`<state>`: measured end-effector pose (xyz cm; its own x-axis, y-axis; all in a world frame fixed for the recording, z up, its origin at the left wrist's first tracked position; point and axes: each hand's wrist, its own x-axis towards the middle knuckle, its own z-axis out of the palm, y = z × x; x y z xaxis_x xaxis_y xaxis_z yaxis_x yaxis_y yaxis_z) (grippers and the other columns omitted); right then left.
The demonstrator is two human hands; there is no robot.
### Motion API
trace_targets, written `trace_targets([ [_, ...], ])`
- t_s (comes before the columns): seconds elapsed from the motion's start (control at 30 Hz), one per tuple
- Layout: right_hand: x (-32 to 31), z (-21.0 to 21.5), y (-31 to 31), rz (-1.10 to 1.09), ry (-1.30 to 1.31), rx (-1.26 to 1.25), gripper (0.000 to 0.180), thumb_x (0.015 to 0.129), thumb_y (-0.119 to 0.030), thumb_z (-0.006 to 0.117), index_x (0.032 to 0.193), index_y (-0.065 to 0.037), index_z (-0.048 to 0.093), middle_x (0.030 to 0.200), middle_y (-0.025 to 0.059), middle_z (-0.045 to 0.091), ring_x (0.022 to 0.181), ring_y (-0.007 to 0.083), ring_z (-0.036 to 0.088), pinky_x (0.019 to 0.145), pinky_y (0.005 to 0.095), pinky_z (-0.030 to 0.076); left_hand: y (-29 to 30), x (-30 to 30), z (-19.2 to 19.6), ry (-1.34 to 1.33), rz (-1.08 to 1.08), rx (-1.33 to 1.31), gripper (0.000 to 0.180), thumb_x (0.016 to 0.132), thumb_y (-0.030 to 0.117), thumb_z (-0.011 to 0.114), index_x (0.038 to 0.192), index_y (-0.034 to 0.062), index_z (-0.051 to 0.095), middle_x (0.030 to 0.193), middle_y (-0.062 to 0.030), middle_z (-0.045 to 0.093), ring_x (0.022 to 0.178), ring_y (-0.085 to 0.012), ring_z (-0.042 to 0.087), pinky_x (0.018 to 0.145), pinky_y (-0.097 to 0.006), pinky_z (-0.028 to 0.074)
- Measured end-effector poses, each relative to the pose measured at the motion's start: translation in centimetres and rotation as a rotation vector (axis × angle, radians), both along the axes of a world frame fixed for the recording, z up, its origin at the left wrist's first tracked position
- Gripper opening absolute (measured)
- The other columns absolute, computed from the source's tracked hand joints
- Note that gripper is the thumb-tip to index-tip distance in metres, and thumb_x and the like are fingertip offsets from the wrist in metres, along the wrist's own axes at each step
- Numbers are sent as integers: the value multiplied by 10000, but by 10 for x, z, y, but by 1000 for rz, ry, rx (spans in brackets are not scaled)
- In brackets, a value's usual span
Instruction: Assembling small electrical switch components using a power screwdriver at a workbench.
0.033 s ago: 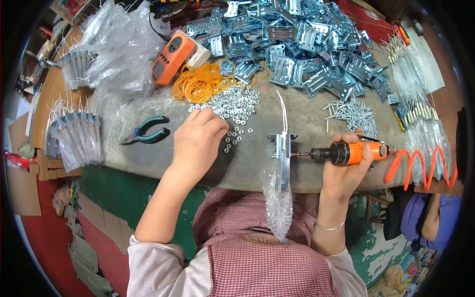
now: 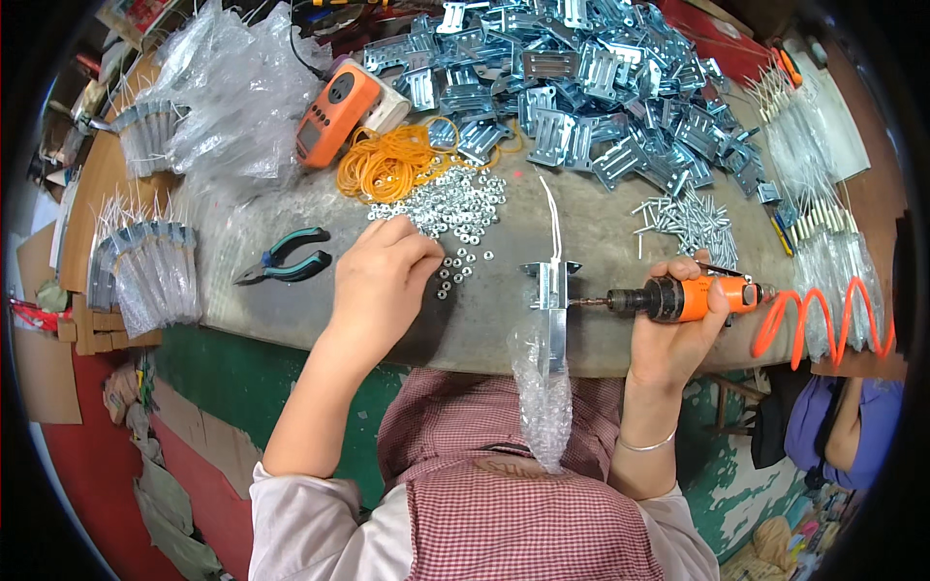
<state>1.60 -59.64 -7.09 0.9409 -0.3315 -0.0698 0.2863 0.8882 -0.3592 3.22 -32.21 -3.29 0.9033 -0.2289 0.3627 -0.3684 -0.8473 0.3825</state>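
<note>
My left hand (image 2: 383, 276) lies knuckles-up on the grey table (image 2: 484, 320), fingers curled down at the near edge of a spread of small silver nuts (image 2: 455, 208); its fingertips are hidden. My right hand (image 2: 678, 324) grips an orange air-driven screwdriver (image 2: 693, 295) held level, with its bit pointing left and touching a small upright metal bracket (image 2: 550, 290) at the table's front edge. A thin white tie (image 2: 552, 218) rises from the bracket. A clear plastic bag (image 2: 542, 397) hangs below it over my checked apron.
Green-handled pliers (image 2: 286, 263) lie left of my left hand. Behind are orange rubber bands (image 2: 387, 165), an orange handheld device (image 2: 334, 114), a heap of metal brackets (image 2: 581, 87) and loose screws (image 2: 693, 223). Bagged bundles (image 2: 145, 271) sit left; a coiled orange hose (image 2: 823, 320) and a person's sleeve (image 2: 843, 426) right.
</note>
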Motion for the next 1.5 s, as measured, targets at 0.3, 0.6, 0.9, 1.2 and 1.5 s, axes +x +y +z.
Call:
trace_targets([
  [0.3, 0, 2, 0, -6, 16, -39, 321, 881, -217, 543, 1132, -40, 451, 895, 63, 494, 858, 181, 515, 905, 375, 419, 13, -19, 8, 339, 9, -142, 109, 701, -12, 674, 798, 4, 627, 712, -78, 529, 637, -210, 540, 579, -313, 437],
  [0.6, 0, 3, 1, -18, 27, -53, 323, 883, -233, 542, 1129, -42, 454, 889, 66, 497, 861, 182, 518, 898, 377, 423, 12, -24, 10, 93, -139, 161, 142, 693, 11, 678, 789, 23, 573, 752, -94, 537, 720, -280, 551, 631, -368, 455],
  [0.9, 1, 2, 1, -23, 31, -24, 312, 875, -226, 544, 1117, -46, 462, 879, 54, 496, 845, 176, 523, 877, 374, 431, 12, -19, 16, 207, -126, 116, 161, 689, -34, 663, 790, 3, 544, 761, -109, 547, 730, -280, 563, 644, -355, 453],
  [1.2, 0, 2, 0, -14, 40, -24, 335, 858, -236, 562, 1126, -61, 463, 885, 50, 487, 852, 177, 518, 877, 368, 431, -53, -24, 10, 389, -138, -648, 80, 775, -42, 664, 841, -14, 627, 806, -53, 626, 722, -110, 590, 641, -232, 477],
  [1.5, -1, 4, 1, 20, 19, 29, 360, 836, -228, 603, 1125, -70, 459, 886, 50, 475, 866, 176, 506, 885, 359, 426, -66, -38, -14, 656, -44, -1183, 92, 845, 23, 646, 921, -15, 610, 867, -17, 621, 786, -81, 594, 706, -214, 480],
])
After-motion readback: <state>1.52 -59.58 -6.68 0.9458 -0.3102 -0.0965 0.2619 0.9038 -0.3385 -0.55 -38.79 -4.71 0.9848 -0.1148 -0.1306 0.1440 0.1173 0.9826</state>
